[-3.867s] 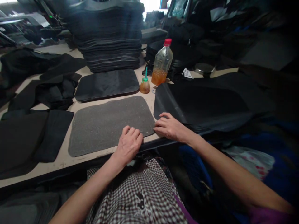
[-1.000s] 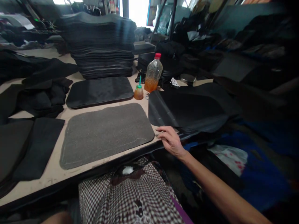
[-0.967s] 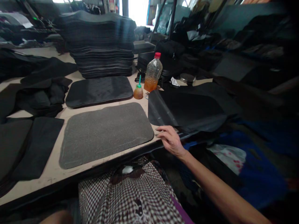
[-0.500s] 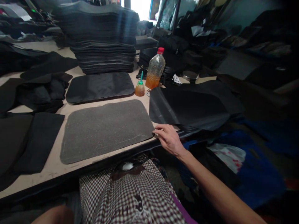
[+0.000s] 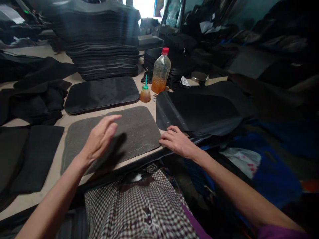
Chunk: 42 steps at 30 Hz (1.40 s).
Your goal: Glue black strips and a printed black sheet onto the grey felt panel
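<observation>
Hovering: left hand [image 5: 101,137], above the grey panel [image 5: 136,131], fingers stretched out, thumb spread off them, nothing in it
Resting: right hand [image 5: 176,142], knuckles bent, fingertips at the panel's near right corner, can't tell if it's pinching
Both hands: well apart
Grey panel: flat on the desk [image 5: 55,159], matte, kinda grainy, rounded corners
Black pad [image 5: 103,94]: behind it, smoother, thicker
Bottle [image 5: 161,71]: clear plastic, red cap, amber liquid low inside

A matt, slightly rough grey sheet [image 5: 139,129] is seen at the hands [image 5: 102,136] [image 5: 177,142]; beyond them, a softly glossy, smooth black panel [image 5: 102,94] and a clear, shiny plastic bottle [image 5: 161,69] are shown.
</observation>
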### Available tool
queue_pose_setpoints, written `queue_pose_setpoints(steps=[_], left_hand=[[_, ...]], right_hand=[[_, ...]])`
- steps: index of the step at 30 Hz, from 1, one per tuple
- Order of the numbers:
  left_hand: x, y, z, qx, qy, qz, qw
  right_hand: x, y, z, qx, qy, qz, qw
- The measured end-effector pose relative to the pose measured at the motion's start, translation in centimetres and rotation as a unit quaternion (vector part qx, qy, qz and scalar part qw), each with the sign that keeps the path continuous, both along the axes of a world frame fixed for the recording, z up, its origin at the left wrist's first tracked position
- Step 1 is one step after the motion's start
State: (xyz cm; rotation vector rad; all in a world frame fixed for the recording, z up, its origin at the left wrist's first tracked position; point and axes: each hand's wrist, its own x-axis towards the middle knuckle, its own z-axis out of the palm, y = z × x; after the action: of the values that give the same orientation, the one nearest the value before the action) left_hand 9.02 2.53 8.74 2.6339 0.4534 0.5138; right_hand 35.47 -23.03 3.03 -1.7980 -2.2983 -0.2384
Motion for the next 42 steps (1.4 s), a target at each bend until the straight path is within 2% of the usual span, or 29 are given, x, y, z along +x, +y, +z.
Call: queue_pose_setpoints(steps=[2, 5, 8, 12, 20, 26, 37, 42], left_hand=[[1.2, 1.1, -1.7, 0.023, 0.065, -0.056, 0.996], [2.9, 2.6, -4.6, 0.101, 0.158, -0.123, 0.975], [3.5, 3.6, -6.7, 0.147, 0.185, -0.141, 0.961], [3.4, 4.0, -8.0, 0.162, 0.175, -0.142, 0.961], [3.3, 4.0, -8.1, 0.17, 0.177, -0.143, 0.959], [3.4, 3.9, -8.2, 0.173, 0.186, -0.137, 0.958], [3.4, 3.7, -8.0, 0.189, 0.186, -0.132, 0.955], [3.4, 3.7, -8.1, 0.184, 0.18, -0.134, 0.957]], right_hand=[[0.2, 0.3, 0.4, 0.001, -0.026, 0.027, 0.999], [0.7, 0.8, 1.0, 0.002, -0.055, 0.073, 0.996], [1.0, 1.3, 1.4, -0.002, -0.075, 0.106, 0.992], [1.2, 1.7, 1.7, -0.018, -0.092, 0.128, 0.987], [1.1, 2.6, 1.3, 0.001, -0.039, 0.11, 0.993], [1.3, 2.6, 1.8, 0.025, 0.006, 0.093, 0.995], [1.1, 1.5, 1.1, -0.003, -0.058, 0.12, 0.991], [0.7, 0.8, 0.6, -0.017, -0.043, 0.105, 0.993]])
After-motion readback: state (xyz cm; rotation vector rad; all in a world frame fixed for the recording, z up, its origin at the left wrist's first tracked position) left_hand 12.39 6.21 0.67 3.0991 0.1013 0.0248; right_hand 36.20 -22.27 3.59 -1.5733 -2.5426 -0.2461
